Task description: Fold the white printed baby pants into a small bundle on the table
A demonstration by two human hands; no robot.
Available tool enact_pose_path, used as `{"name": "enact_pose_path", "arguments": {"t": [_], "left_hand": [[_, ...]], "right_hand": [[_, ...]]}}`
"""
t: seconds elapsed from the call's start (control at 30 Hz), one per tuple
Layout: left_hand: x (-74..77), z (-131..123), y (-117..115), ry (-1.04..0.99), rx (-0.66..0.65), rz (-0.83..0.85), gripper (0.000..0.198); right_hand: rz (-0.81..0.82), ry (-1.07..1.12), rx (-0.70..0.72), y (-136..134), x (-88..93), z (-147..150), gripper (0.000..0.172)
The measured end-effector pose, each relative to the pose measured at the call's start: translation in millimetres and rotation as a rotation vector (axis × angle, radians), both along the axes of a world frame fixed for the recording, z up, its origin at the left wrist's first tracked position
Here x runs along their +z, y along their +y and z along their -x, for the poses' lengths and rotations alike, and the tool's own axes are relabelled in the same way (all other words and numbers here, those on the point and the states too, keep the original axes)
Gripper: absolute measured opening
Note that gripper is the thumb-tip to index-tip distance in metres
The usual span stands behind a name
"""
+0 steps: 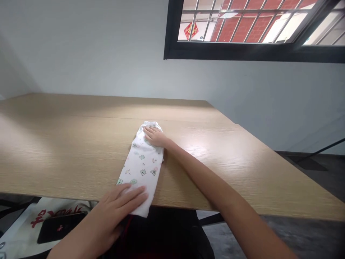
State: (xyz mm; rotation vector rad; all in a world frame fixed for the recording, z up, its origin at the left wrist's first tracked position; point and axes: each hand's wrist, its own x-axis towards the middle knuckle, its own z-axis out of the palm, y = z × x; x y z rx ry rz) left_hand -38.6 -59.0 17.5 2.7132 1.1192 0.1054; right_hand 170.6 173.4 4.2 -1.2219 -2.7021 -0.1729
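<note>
A pair of white pants [144, 162], folded into a long narrow strip, lies on the wooden table [81, 144]. Small green and pink cartoon prints dot the cloth, and its far end is gathered like an elastic waist. The near end hangs slightly past the table's front edge. My right hand [155, 136] rests flat on the waist end with its fingers stretched out. Over the near end lies my left hand [121, 203], fingers extended across the fabric and its thumb low beside the table edge. Neither hand is closed around the cloth.
Below the table's front edge at left, a black phone [59, 226] lies on a white bag [21, 237] with red lettering. A pale wall [94, 46] and a barred window [242, 50] stand behind the table. A thin dark pole [323, 149] slants at the right.
</note>
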Motion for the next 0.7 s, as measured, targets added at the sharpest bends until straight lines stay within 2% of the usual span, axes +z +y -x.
{"name": "enact_pose_path", "arguments": {"t": [0.1,0.2,0.3,0.33,0.43,0.47,0.5,0.63,0.7], "left_hand": [[-7.3,10,14,-0.055,-0.030,-0.096,0.091],[-15.1,19,25,-0.134,-0.058,-0.138,0.084],[-20.5,29,29,-0.206,-0.078,-0.111,0.068],[-21.2,31,30,-0.234,-0.082,-0.100,0.062],[-18.1,29,32,-0.357,-0.148,-0.096,0.042],[-14.8,26,34,-0.403,-0.187,-0.105,0.036],[-10.5,20,35,-0.448,-0.221,-0.116,0.031],[11.4,-2,27,-0.560,-0.246,-0.122,0.014],[20.1,-7,11,-0.565,-0.177,-0.111,0.013]], "right_hand": [[0.018,-0.021,0.027,-3,7.2,-5,0.046],[0.153,-0.001,0.083,-27,21.1,-12,0.041],[0.344,0.106,0.186,-82,33.7,-24,0.047],[0.364,0.138,0.206,-104,35.5,-29,0.052],[0.253,0.165,0.293,-167,30.6,-37,0.079],[0.190,0.174,0.331,-181,26.2,-37,0.082],[0.116,0.186,0.358,-192,21.5,-36,0.077],[-0.118,0.327,0.369,-209,14.0,-28,0.019],[-0.080,0.460,0.388,-221,20.6,-26,0.014]]}}
